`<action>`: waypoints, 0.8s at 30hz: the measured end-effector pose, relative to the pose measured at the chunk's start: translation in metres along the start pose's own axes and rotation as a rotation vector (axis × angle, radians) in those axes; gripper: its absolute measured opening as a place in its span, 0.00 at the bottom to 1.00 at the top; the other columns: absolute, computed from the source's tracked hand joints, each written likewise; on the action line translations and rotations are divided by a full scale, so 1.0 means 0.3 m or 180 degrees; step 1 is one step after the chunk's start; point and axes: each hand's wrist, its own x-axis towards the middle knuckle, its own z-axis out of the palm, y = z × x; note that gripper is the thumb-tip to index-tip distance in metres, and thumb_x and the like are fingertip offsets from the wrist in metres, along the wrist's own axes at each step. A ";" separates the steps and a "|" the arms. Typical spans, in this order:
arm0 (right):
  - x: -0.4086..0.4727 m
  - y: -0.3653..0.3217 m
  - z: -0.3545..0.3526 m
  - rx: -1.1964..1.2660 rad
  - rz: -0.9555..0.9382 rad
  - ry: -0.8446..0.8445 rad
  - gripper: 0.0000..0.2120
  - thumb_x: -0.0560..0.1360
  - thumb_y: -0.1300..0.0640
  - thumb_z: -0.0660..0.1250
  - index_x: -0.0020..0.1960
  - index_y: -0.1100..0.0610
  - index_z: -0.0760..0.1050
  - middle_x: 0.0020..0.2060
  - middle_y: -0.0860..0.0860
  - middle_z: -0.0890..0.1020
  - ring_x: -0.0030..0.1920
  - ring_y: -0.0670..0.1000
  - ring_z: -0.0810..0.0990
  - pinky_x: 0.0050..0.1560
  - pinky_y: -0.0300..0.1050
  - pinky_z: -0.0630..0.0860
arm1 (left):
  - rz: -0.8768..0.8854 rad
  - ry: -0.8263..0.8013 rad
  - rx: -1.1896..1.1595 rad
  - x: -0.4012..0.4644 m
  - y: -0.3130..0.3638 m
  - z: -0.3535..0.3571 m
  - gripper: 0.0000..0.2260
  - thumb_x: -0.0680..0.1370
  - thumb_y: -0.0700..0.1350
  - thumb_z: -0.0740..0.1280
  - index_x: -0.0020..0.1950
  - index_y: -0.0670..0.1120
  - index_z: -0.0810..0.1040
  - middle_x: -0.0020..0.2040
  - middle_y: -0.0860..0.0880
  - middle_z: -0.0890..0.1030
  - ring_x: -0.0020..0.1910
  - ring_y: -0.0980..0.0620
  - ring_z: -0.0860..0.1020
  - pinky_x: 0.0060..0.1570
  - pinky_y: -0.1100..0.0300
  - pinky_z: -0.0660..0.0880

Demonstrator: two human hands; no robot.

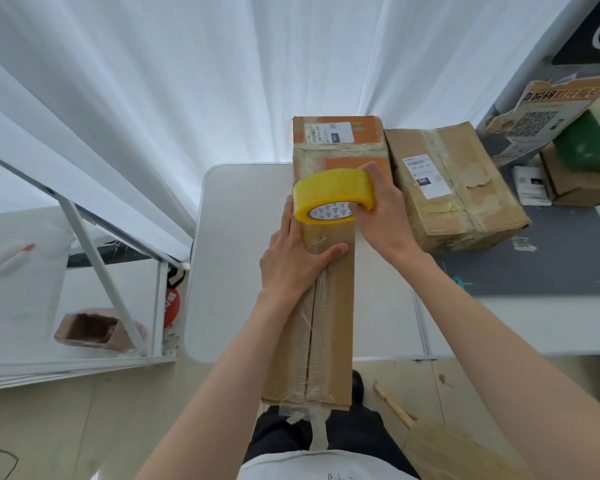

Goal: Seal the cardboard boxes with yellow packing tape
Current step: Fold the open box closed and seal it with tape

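Two hands work on a long cardboard box [329,306] that lies lengthwise on the white worktop [236,258], its near end hanging over the worktop's edge toward the person. The left hand [297,261] lies flat on the box top with straight fingers, the thumb stretched across the centre seam, pressing down on tape already laid there. The right hand [383,211] has its grip closed around a roll of yellow packing tape [329,195], fingers curled over the roll's far side, holding it on edge on the box just beyond the left hand. A loose tail of tape [317,429] hangs from the box's near end.

Just beyond the long box, a smaller orange-and-brown box [340,140] with a white shipping label stands touching its far end. To the right of the long box, a second brown box [458,188] with its own label rests on a dark grey mat [534,268]. Further right of it lie a printed carton with a QR code [541,116] and a green item [589,140].
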 end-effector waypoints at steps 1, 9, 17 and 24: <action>0.005 0.002 -0.017 -0.0059 -0.0081 0.0022 0.15 0.73 0.70 0.65 0.57 0.59 0.72 0.46 0.49 0.75 0.45 0.51 0.73 0.40 0.37 0.67 | -0.0001 -0.0029 0.0023 -0.002 0.001 -0.007 0.52 0.65 0.81 0.62 0.82 0.61 0.46 0.81 0.66 0.45 0.70 0.44 0.72 0.52 0.47 0.74; -0.026 0.145 -0.230 -0.0990 0.0159 0.0340 0.21 0.71 0.68 0.61 0.61 0.52 0.69 0.55 0.54 0.75 0.55 0.60 0.71 0.45 0.56 0.72 | -0.0008 -0.0139 0.0135 0.003 0.002 -0.004 0.53 0.68 0.80 0.61 0.83 0.58 0.40 0.81 0.65 0.41 0.73 0.44 0.69 0.60 0.45 0.74; -0.054 0.186 -0.192 -0.0906 0.0167 0.0434 0.19 0.72 0.70 0.62 0.60 0.57 0.71 0.53 0.56 0.73 0.55 0.58 0.69 0.47 0.54 0.70 | 0.0426 0.0047 0.0723 0.002 -0.024 0.018 0.49 0.74 0.77 0.55 0.84 0.50 0.44 0.83 0.56 0.41 0.82 0.52 0.40 0.79 0.49 0.38; -0.075 0.248 -0.163 -0.0857 0.0168 0.0420 0.19 0.72 0.71 0.63 0.60 0.57 0.71 0.54 0.56 0.74 0.54 0.56 0.70 0.45 0.49 0.66 | 0.0869 -0.0068 0.0668 -0.014 -0.014 0.021 0.41 0.79 0.71 0.53 0.84 0.49 0.50 0.84 0.53 0.48 0.82 0.56 0.45 0.81 0.57 0.44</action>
